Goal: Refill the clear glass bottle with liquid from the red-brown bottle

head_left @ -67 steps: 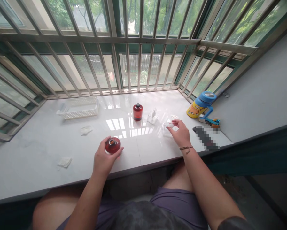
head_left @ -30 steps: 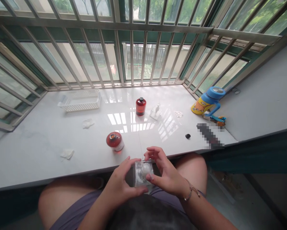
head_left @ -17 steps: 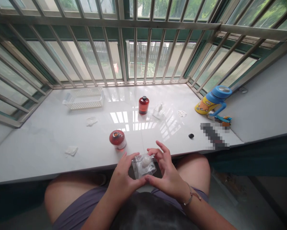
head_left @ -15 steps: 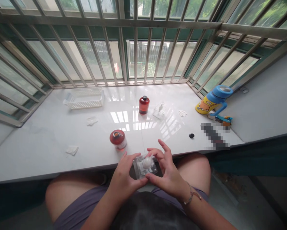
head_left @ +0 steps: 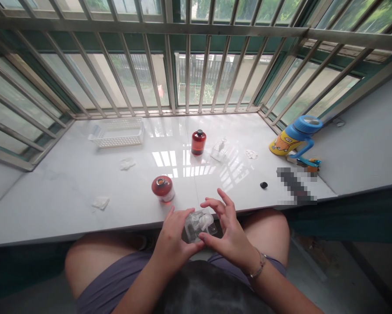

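A clear square bottle (head_left: 192, 227) with a white pump-like top (head_left: 205, 221) is held just off the table's front edge, above my lap. My left hand (head_left: 174, 233) grips it from the left, fingers along the far side and thumb along the near side. Close on the right is my right hand (head_left: 227, 231), its thumb tip by the bottle's near edge and its fingers spread and raised. Whether that thumb presses on the bottle I cannot tell. Beyond my hands stands an uncapped red-brown bottle (head_left: 163, 189) with a pale label.
A capped red bottle (head_left: 198, 143) and another clear pump bottle (head_left: 219, 150) stand farther back. A white basket (head_left: 117, 133) sits at the back left. Crumpled tissues (head_left: 101, 203) lie about. At right are a black cap (head_left: 263, 185) and a blue-yellow flask (head_left: 289, 138). Window bars close off the back.
The white top on the clear bottle now leans more to the right. My right fingers have lifted slightly away from it. The left hand keeps its grip.
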